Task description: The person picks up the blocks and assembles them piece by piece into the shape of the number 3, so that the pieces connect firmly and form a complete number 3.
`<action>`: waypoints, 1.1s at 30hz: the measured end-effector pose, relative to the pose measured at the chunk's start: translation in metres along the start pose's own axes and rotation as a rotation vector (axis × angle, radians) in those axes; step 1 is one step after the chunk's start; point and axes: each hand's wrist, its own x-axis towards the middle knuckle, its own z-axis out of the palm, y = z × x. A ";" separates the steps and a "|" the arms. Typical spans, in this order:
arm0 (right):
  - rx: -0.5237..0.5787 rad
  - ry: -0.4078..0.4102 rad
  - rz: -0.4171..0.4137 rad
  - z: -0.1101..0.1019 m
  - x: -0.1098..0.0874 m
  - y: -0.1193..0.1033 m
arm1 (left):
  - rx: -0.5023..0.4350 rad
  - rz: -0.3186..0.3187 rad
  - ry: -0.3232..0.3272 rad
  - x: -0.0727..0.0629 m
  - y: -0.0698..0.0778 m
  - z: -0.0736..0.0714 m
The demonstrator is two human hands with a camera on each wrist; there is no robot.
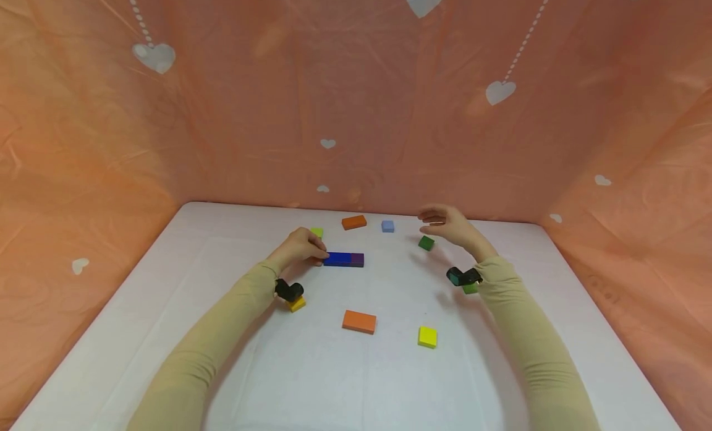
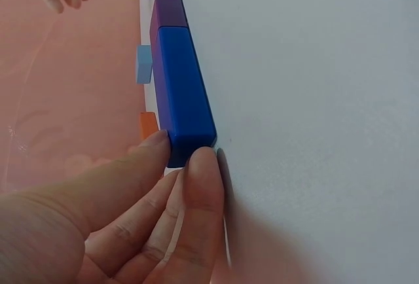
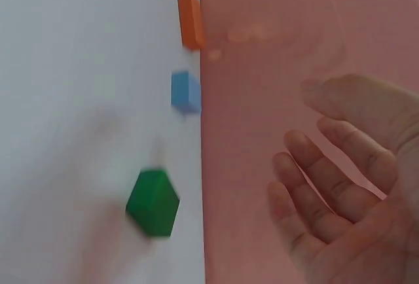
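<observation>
In the middle of the table lies a long blue block [image 1: 338, 258], with a purple block [image 1: 358, 259] touching its far end in line with it. My left hand [image 1: 301, 248] pinches the near end of the blue block between thumb and a finger, as the left wrist view shows. Raised above the far right part of the table, my right hand [image 1: 449, 224] has loosely bent fingers and holds nothing. Nearest to it is a dark green block [image 1: 426, 243], apart from the hand.
An orange block [image 1: 354, 222] and a light blue block [image 1: 387, 226] lie near the back edge. Another orange block [image 1: 359, 321] and a yellow block [image 1: 428, 337] are in front. Lime [image 1: 317, 232], amber [image 1: 297, 303] and green [image 1: 470, 288] blocks are partly hidden by my arms.
</observation>
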 end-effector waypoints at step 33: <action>-0.119 -0.104 0.068 -0.005 -0.008 0.053 | -0.010 0.012 0.004 -0.002 -0.003 0.002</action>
